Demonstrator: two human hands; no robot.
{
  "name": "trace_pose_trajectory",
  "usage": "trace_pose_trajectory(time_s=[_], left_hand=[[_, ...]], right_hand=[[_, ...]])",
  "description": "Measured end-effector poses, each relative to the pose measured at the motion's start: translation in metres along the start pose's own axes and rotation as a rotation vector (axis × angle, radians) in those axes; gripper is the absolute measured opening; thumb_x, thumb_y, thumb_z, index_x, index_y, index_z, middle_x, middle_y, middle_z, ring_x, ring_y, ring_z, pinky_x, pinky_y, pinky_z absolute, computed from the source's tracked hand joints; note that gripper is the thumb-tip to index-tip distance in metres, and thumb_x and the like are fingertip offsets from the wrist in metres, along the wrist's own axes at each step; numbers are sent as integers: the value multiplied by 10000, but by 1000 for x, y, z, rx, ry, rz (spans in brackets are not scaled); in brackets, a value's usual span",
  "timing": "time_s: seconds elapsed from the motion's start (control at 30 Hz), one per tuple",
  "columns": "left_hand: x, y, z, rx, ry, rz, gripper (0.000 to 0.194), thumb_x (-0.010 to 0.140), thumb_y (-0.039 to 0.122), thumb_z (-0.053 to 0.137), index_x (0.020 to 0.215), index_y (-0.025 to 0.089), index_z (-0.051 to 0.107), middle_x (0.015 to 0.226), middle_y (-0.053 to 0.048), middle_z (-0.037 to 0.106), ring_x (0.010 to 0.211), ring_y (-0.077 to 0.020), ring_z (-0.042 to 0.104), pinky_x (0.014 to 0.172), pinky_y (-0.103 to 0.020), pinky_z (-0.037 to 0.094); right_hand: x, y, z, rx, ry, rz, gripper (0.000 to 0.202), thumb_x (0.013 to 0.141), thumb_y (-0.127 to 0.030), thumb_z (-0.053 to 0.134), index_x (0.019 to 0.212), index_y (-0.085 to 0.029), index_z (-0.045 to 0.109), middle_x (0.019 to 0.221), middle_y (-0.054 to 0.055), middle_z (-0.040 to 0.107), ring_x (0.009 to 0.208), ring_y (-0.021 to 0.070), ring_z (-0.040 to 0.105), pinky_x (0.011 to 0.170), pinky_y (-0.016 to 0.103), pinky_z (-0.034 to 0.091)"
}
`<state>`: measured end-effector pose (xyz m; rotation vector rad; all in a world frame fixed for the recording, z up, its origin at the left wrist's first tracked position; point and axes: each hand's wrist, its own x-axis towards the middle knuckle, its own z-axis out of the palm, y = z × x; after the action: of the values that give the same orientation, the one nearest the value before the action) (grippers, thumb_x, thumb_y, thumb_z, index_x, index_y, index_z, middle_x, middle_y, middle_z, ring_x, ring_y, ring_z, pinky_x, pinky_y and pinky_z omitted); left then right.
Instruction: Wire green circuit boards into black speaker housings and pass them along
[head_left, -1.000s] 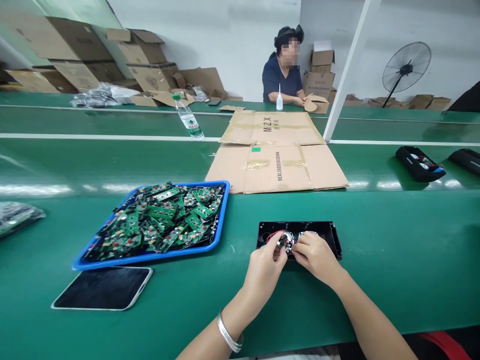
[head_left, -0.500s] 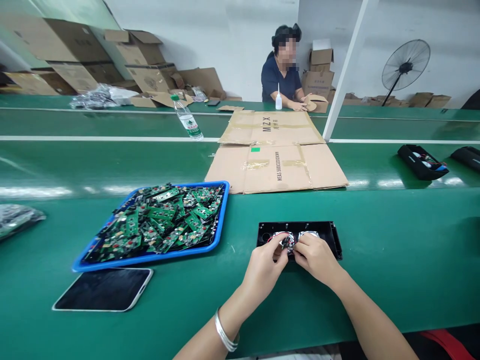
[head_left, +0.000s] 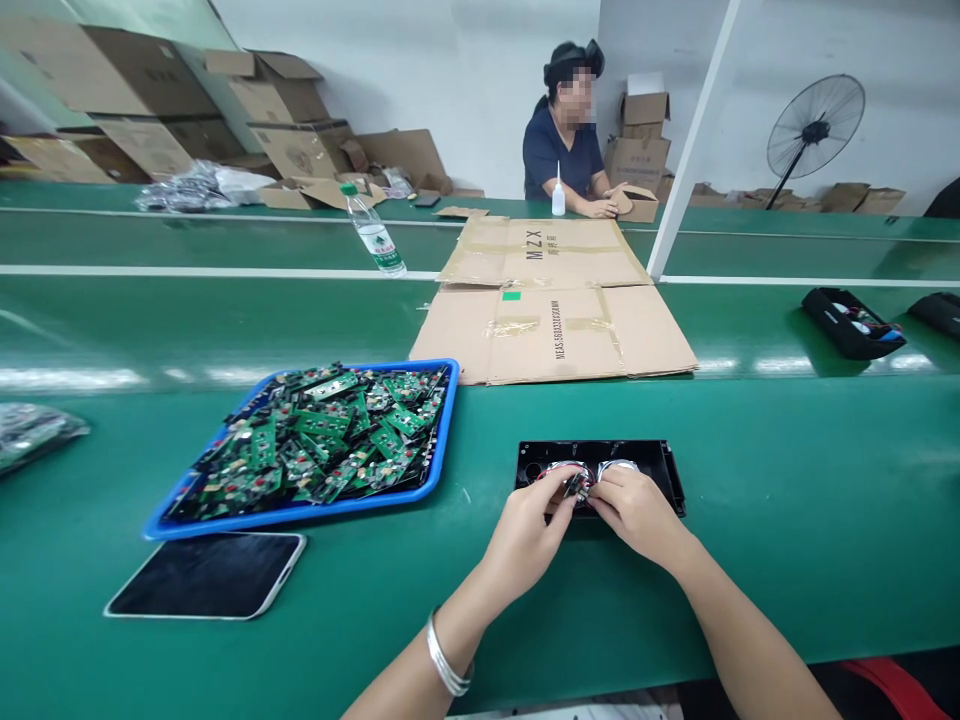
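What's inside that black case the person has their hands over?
Inside the black case two round silvery parts and red wires show. The left hand and right hand pinch a small piece between them and cover the case's near part.

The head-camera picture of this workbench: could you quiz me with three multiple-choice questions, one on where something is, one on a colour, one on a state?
1. Where does the phone lie?
A. in front of the blue tray, nearer the person
B. on the flattened cardboard
C. inside the black housing

2. What colour is the tray holding the circuit boards?
A. red
B. blue
C. yellow

3. What are the left hand and right hand doing?
A. resting flat on the table
B. lifting the water bottle
C. pinching a small part together over the black housing

Answers: 1 A, it lies dark-screened on the green table just below the tray. 2 B, its rim is bright blue. 3 C, the fingers of both hands meet on the small part above the open housing.
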<state>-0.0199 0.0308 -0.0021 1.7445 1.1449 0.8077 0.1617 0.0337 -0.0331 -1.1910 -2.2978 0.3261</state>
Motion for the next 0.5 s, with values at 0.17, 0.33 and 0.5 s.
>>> trace_pose_trajectory(time_s=[0.17, 0.33, 0.5], left_hand=[[1, 3, -11, 57, -81, 28, 287, 883, 201, 409, 1135, 196, 546, 1064, -45, 640, 928, -137, 624, 840, -257, 506], [1, 7, -13, 104, -99, 69, 290, 887, 172, 400, 1142, 202, 534, 1068, -36, 633, 964, -127, 603, 883, -248, 471], [-1, 7, -9, 93, -103, 94, 275, 891, 175, 404, 1131, 205, 536, 1050, -29, 631, 934, -112, 607, 859, -224, 471]], right_hand=[[0, -2, -5, 95, -33, 203, 190, 861, -251, 506, 1026, -174, 558, 801, -8, 588, 717, 56, 530, 648, 191, 397], [0, -1, -4, 111, -95, 170, 183, 885, -263, 457, 992, -195, 590, 881, 16, 603, 842, 97, 539, 762, 241, 410], [-1, -1, -2, 108, -77, 143, 155, 875, -239, 465, 955, -176, 581, 831, 16, 592, 780, 98, 500, 718, 244, 377]])
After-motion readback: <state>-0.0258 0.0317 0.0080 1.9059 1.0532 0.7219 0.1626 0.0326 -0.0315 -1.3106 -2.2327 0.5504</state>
